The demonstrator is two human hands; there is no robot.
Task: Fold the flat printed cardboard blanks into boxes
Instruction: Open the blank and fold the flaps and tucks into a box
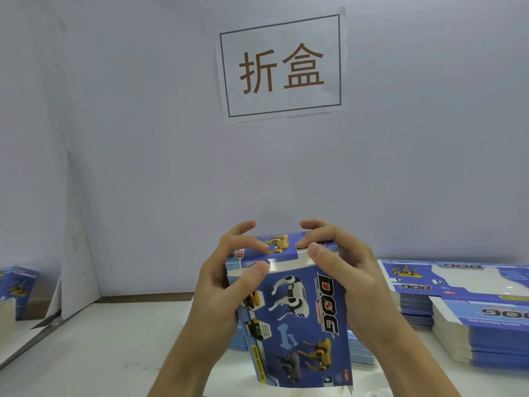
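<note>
— standing upright on the white table, the blue box is gripped at its top by the left hand and the right hand.

— how are the hands set?

— both are curled round the upper corners; the top flap is pressed down by the fingertips, thumbs on the front panel.

— and elsewhere?

— 2 stacks of flat blanks are seen at the right, near the box. a folded box is seen at far left, and a paper sign is fixed to the wall.
</note>
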